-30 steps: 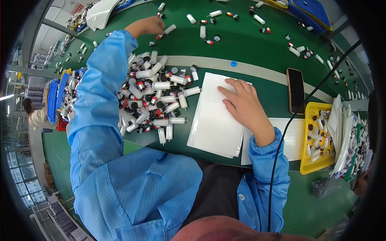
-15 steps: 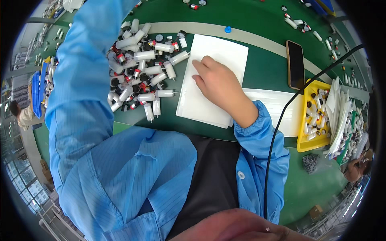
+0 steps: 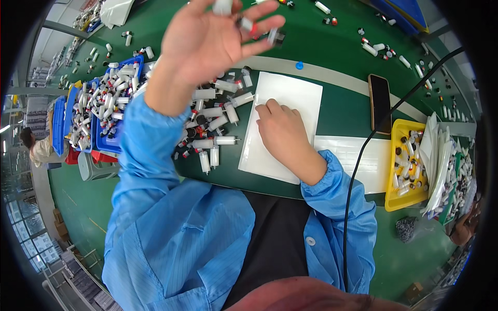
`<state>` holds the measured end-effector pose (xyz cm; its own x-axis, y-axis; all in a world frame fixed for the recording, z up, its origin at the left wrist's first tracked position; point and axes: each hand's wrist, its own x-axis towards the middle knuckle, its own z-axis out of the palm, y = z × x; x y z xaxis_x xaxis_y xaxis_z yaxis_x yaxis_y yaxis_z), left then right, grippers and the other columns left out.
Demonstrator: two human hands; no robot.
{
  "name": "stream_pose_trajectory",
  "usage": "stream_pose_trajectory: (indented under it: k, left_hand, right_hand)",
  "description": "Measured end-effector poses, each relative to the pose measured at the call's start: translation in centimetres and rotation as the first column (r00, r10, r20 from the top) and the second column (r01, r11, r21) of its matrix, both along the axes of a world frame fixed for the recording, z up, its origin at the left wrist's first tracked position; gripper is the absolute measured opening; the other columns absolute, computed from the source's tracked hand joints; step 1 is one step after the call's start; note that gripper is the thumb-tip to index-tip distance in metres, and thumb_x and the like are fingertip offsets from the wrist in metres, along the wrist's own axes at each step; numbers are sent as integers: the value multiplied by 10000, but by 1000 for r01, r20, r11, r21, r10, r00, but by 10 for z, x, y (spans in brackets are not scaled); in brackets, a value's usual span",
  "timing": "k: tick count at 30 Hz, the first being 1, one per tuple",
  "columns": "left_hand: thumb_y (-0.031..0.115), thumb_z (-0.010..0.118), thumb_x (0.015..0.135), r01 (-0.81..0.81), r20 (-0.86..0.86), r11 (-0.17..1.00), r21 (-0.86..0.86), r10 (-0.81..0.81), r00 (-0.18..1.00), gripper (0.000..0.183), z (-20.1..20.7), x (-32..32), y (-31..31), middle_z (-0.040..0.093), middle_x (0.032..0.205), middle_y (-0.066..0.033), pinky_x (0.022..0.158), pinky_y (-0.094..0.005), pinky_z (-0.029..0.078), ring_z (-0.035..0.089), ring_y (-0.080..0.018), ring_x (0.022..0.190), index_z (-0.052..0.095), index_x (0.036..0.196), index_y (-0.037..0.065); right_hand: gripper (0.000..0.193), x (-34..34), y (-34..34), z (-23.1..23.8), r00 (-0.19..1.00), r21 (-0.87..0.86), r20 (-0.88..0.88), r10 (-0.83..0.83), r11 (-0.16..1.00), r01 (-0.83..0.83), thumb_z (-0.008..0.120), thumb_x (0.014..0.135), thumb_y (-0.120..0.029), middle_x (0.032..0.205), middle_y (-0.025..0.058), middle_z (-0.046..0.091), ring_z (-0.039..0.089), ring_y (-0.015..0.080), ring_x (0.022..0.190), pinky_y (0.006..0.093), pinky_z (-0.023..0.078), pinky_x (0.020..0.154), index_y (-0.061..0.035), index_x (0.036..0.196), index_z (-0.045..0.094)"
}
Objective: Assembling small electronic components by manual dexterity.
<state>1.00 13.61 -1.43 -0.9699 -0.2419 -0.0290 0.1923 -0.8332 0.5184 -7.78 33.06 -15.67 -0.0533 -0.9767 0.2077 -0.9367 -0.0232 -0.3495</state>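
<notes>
Far left: a co-worker (image 3: 41, 149) in a pale top is showing near the rim of the view, next to an upright blue bin (image 3: 58, 122). A grey stool (image 3: 97, 168) is standing below a blue tray (image 3: 106, 142); the tray is brimming with white, black and red parts.

Left hand (image 3: 205, 45) is hovering over the back of the table, palm showing, fingers spreading wide. A white cylinder (image 3: 223, 6), a red-and-black part (image 3: 246, 24) and a clear-and-black part (image 3: 276, 37) are showing at the fingers, blurred; cannot tell whether gripped or loose.

Under and beside the wrist, a pile of white cylinders (image 3: 211, 112) and small caps is lying on the green table (image 3: 340, 111), partly hidden by the arm.

Right hand (image 3: 282, 132) is resting on white sheets (image 3: 290, 90), fingers curling; cannot tell whether they are pinching anything. A blue knob (image 3: 299, 65) is sitting beyond the sheets.

Rightward: a second white sheet (image 3: 353, 168) is lying flat, a phone (image 3: 380, 101) is lying behind it, a black cable (image 3: 354, 192) is crossing in front. A yellow tray (image 3: 388, 179) is holding more parts, white bags (image 3: 431, 147) leaning beside it.
</notes>
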Motion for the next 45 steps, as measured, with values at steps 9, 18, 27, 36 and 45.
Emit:
stream_pose_trajectory:
  k: [9, 18, 27, 36, 45]
  left_hand:
    - [305, 362, 1067, -32, -167, 946, 323, 90, 982, 451, -78, -22, 20, 588, 1256, -202, 1048, -457, 476, 586, -309, 1184, 498, 1260, -80]
    - [202, 356, 1019, -88, -58, 995, 36, 90, 994, 388, -83, -42, 57, 427, 1510, -227, 1097, -439, 416, 489, -327, 1299, 517, 1286, -27]
    - [128, 550, 1006, -101, 66, 740, -666, 193, 979, 414, -94, -45, 58, 618, 1298, -152, 1056, -353, 463, 610, -214, 1176, 497, 1395, -2]
    - [49, 597, 980, -166, 18, 695, -699, 249, 968, 403, -97, -46, 55, 668, 1226, -158, 1001, -342, 528, 673, -216, 1094, 512, 1369, -14]
    - [80, 593, 1000, -128, 54, 668, -734, 245, 968, 381, -93, -47, 57, 662, 1235, -168, 1006, -330, 531, 670, -231, 1116, 516, 1355, -35]
  right_hand:
    - [273, -32, 4, 20, 810, -4, 584, -47, 998, 60, 732, 745, -86, 905, 107, 602, 634, 185, 751, 369, 497, 683, -67, 926, 529]
    - [492, -51, -16, 13, 783, -631, 611, 112, 666, 398, 761, 825, -33, 925, 99, 652, 628, 151, 866, 266, 508, 780, -5, 1228, 481]
    - [502, -66, -11, 8, 432, -457, 866, 251, 746, 484, 694, 873, 34, 947, 84, 664, 613, 109, 856, 245, 489, 808, 14, 1293, 420]
    - [448, -75, -7, 16, 732, -639, 645, 221, 680, 359, 746, 837, -21, 941, 59, 615, 592, 120, 875, 272, 495, 824, -4, 1208, 495]
    - [159, -94, 4, 28, 365, -487, 866, 341, 742, 461, 673, 926, 0, 948, 71, 676, 635, 114, 815, 246, 518, 790, 25, 1076, 627]
